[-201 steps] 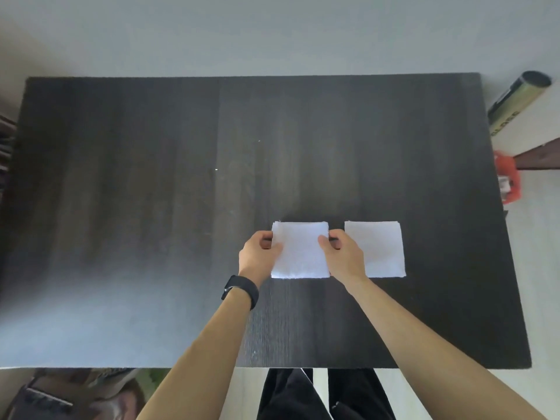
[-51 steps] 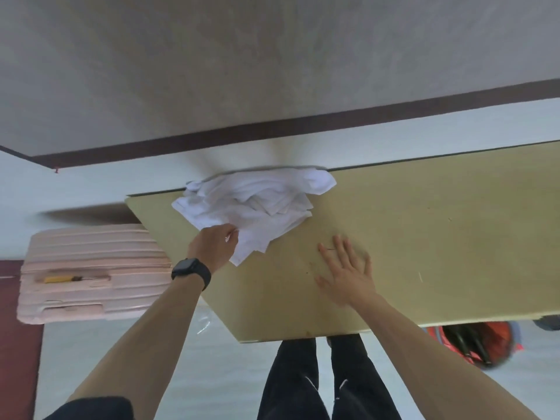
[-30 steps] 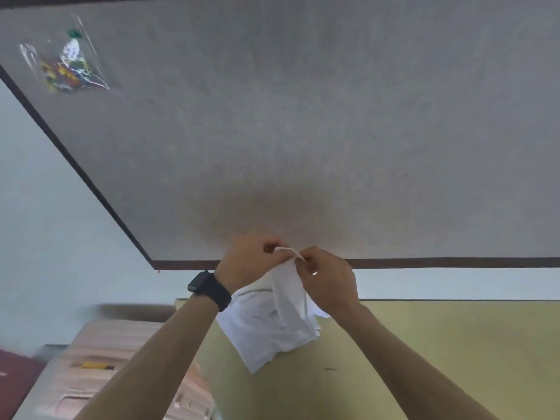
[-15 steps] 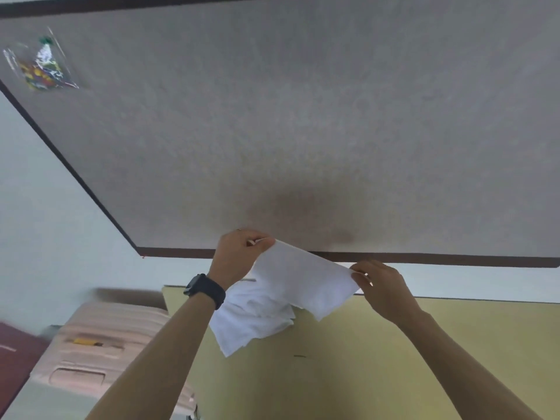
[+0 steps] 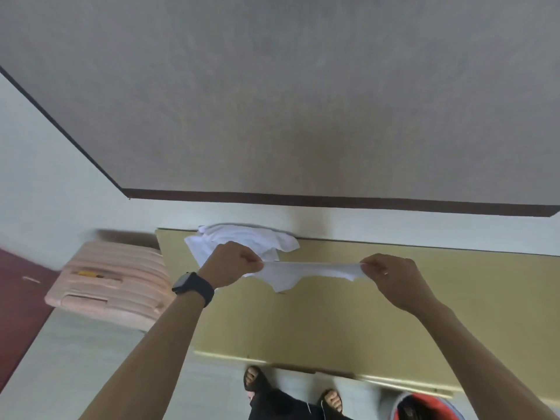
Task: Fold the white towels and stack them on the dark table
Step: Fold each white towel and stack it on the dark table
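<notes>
A white towel (image 5: 306, 272) is stretched flat in the air between my two hands, above a yellowish table (image 5: 363, 313). My left hand (image 5: 231, 263), with a black watch on its wrist, pinches the towel's left corner. Its right corner is pinched by my right hand (image 5: 391, 275). Behind my left hand a crumpled pile of white towels (image 5: 248, 237) lies at the far left corner of the yellowish table. The dark table is out of view.
A pink ribbed suitcase (image 5: 112, 280) stands on the floor left of the yellowish table. A red and white container (image 5: 424, 407) sits under the table's near right edge. A grey wall with a dark baseboard (image 5: 333, 200) runs behind. My sandalled feet show below.
I turned from the dark table to the yellowish one, pulled one towel off the pile with both hands and spread it wide. The view has since tilted down.
</notes>
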Demonstrator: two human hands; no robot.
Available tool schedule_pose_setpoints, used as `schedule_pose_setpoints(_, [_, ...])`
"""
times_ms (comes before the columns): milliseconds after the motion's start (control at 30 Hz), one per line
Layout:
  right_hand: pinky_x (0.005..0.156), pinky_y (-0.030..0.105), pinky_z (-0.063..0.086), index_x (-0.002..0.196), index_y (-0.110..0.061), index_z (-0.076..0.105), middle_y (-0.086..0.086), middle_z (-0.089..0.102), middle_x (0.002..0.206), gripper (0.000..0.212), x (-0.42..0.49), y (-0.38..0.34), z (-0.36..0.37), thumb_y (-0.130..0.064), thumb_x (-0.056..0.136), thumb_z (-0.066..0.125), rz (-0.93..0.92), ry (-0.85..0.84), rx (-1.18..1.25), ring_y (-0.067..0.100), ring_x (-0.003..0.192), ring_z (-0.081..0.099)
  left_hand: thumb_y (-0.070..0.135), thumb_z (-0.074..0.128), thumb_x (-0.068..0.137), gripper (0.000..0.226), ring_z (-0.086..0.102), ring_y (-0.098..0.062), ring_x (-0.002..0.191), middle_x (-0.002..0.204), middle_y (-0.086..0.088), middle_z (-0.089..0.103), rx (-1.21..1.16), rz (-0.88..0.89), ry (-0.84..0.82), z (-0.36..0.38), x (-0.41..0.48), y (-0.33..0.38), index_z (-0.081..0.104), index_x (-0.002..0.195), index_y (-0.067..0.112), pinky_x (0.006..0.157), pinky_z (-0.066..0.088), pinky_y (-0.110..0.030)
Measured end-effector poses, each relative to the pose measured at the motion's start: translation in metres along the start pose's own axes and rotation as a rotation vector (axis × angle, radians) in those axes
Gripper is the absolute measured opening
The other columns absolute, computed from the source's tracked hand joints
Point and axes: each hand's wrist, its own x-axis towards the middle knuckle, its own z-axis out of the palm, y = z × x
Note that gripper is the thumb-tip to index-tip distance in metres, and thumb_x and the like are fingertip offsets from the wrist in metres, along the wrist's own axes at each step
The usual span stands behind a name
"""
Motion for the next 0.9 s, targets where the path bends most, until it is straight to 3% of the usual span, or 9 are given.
schedule_pose_setpoints(67, [0.065, 0.009, 0.039, 0.092, -0.039, 0.072, -0.024, 0.069, 0.081, 0.015, -0.013, 0.009, -0.001, -0.031, 0.096, 0.06, 0.032, -0.143, -0.032, -0.004, 0.081, 0.061, 0.036, 0.075, 0.085, 0.013, 0.064, 0.003, 0.073, 0.074, 0.021, 0.072, -0.009, -0.039, -0.084, 0.01, -0.01, -0.009, 0.073, 0.073, 0.037, 0.067, 0.043, -0.014])
schedule_pose_setpoints(133, [0.064, 0.007, 0.036, 0.085, -0.042, 0.07, -0.028, 0.066, 0.071, 0.015, -0.02, 0.018, 0.001, -0.034, 0.094, 0.063, 0.055, -0.252, -0.069, -0.008, 0.079, 0.058, 0.038, 0.077, 0.084, 0.01, 0.061, 0.004, 0.062, 0.067, 0.017, 0.07, -0.041, -0.083, -0.182, 0.016, -0.017, -0.015, 0.076, 0.076, 0.033, 0.061, 0.041, -0.012])
schedule_pose_setpoints(300, [0.068, 0.013, 0.04, 0.08, -0.045, 0.07, -0.031, 0.064, 0.064, 0.013, -0.02, 0.031, 0.007, -0.037, 0.09, 0.067, 0.099, -0.376, -0.064, -0.008, 0.081, 0.06, 0.04, 0.079, 0.081, 0.013, 0.069, -0.004, 0.074, 0.078, 0.007, 0.076, -0.07, -0.145, -0.313, 0.028, -0.014, -0.025, 0.08, 0.086, 0.029, 0.075, 0.046, -0.02])
schedule_pose_setpoints(400, [0.067, 0.01, 0.038, 0.079, -0.043, 0.069, -0.028, 0.066, 0.067, 0.012, -0.01, 0.033, 0.01, -0.036, 0.089, 0.07, 0.121, -0.344, -0.052, -0.01, 0.08, 0.058, 0.04, 0.077, 0.084, 0.011, 0.067, -0.004, 0.079, 0.077, 0.011, 0.073, -0.03, -0.138, -0.296, 0.034, 0.0, -0.023, 0.077, 0.083, 0.028, 0.076, 0.048, -0.02])
schedule_pose_setpoints(533, [0.073, 0.026, 0.045, 0.084, -0.033, 0.074, -0.019, 0.067, 0.08, 0.009, 0.019, 0.042, 0.025, -0.038, 0.089, 0.069, 0.209, -0.252, -0.064, 0.01, 0.087, 0.063, 0.044, 0.073, 0.086, 0.016, 0.062, -0.004, 0.08, 0.083, 0.015, 0.067, 0.051, -0.128, -0.206, 0.048, 0.037, -0.021, 0.072, 0.086, 0.028, 0.07, 0.045, -0.017])
schedule_pose_setpoints(633, [0.072, 0.028, 0.043, 0.09, -0.028, 0.074, -0.014, 0.064, 0.08, 0.013, 0.046, 0.053, 0.041, -0.039, 0.091, 0.067, 0.246, -0.209, -0.11, 0.017, 0.089, 0.063, 0.045, 0.072, 0.085, 0.015, 0.067, -0.011, 0.073, 0.079, 0.011, 0.069, -0.001, -0.166, -0.155, 0.064, 0.071, -0.027, 0.072, 0.085, 0.03, 0.072, 0.055, -0.027])
schedule_pose_setpoints(733, [0.077, 0.031, 0.05, 0.094, -0.025, 0.076, -0.007, 0.07, 0.081, 0.014, 0.074, 0.066, 0.059, -0.034, 0.093, 0.066, 0.273, -0.145, -0.102, 0.021, 0.089, 0.066, 0.045, 0.068, 0.087, 0.014, 0.068, -0.01, 0.077, 0.079, 0.013, 0.071, -0.019, -0.173, -0.086, 0.082, 0.1, -0.034, 0.072, 0.087, 0.032, 0.075, 0.059, -0.034])
schedule_pose_setpoints(900, [0.066, 0.028, 0.052, 0.09, -0.028, 0.072, -0.01, 0.073, 0.07, 0.011, 0.106, 0.085, 0.086, -0.032, 0.094, 0.062, 0.363, -0.023, 0.039, 0.005, 0.062, 0.07, 0.041, 0.064, 0.09, 0.011, 0.066, -0.006, 0.085, 0.086, 0.018, 0.073, -0.081, -0.171, 0.05, 0.112, 0.128, -0.046, 0.074, 0.09, 0.037, 0.077, 0.055, -0.029])
